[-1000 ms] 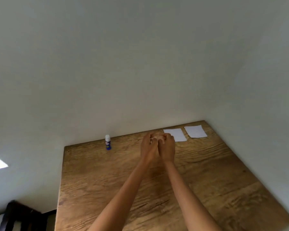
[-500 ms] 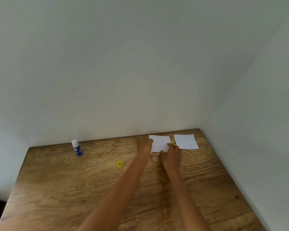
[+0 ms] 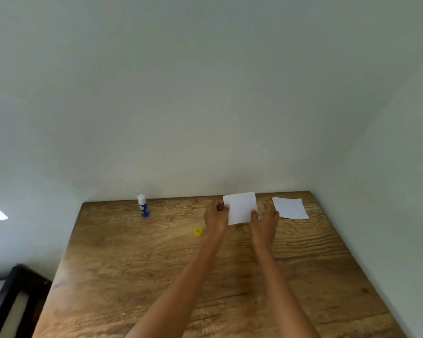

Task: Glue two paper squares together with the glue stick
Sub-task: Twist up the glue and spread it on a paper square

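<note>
Currently left hand [image 3: 216,215] and right hand [image 3: 264,219] are pinching the left square [image 3: 241,208], lifting it off the worktop [image 3: 156,264]. Glue stick [image 3: 142,206] is standing uncapped, well apart; risk: creasing under uneven pull.

Brown wood-grain table [image 3: 132,276] set into corner of plain white walls [image 3: 205,93]. Dark wooden frame [image 3: 12,301] at lower left, beside table edge.

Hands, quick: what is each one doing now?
Left hand: closed on the paper square, left edge.
Right hand: holding the same square's right edge.
</note>
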Motion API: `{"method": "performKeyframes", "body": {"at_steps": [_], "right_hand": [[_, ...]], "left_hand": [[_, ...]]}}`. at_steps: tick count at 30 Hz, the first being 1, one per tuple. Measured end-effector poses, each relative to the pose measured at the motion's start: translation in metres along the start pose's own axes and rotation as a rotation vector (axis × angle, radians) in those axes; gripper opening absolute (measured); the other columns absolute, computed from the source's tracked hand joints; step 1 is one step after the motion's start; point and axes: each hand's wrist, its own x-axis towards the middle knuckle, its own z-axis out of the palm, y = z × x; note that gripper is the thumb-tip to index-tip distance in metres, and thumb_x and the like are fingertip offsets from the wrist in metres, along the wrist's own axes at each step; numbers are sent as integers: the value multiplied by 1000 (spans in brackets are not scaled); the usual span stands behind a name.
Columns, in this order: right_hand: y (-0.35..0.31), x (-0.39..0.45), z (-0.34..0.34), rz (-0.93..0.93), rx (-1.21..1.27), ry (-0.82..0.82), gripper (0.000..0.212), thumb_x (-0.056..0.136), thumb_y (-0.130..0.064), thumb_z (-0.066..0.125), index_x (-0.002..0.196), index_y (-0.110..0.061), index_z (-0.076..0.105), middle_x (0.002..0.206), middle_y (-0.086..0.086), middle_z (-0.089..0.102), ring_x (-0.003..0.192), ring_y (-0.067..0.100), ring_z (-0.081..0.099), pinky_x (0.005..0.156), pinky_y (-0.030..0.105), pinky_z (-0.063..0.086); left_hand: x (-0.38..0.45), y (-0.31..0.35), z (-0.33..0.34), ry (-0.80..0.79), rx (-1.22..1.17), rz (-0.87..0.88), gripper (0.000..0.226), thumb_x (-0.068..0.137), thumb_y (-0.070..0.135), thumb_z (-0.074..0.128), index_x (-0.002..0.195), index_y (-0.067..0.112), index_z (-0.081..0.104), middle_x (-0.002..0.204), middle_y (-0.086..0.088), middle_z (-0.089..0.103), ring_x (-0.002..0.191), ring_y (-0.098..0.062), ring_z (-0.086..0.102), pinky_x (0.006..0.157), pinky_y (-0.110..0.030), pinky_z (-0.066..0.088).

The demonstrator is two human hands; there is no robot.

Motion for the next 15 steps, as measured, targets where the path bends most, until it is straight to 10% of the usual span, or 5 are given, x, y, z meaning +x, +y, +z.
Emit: {"method": "performKeyframes", "body": {"at_steps": [9, 15], "right_hand": [[-76, -115, 51, -41, 155, -23, 31, 87, -18, 59, 114, -7, 49, 114, 10, 58, 107, 27, 54, 78, 34, 46], [-90, -179, 95, 28, 94, -206, 31, 92, -12, 52, 121, -9, 42, 118, 15, 61, 99, 29, 62, 70, 31, 47]], "left_hand": [[-45, -42, -136, 177, -157, 163, 9, 92, 10, 48, 88, 12, 55, 72, 6, 53, 62, -4, 47, 53, -9, 39], [-48, -74, -218, 231, -116, 100, 18, 90, 16, 56, 106, 15, 50, 95, -2, 61, 79, -9, 59, 67, -25, 50]]}}
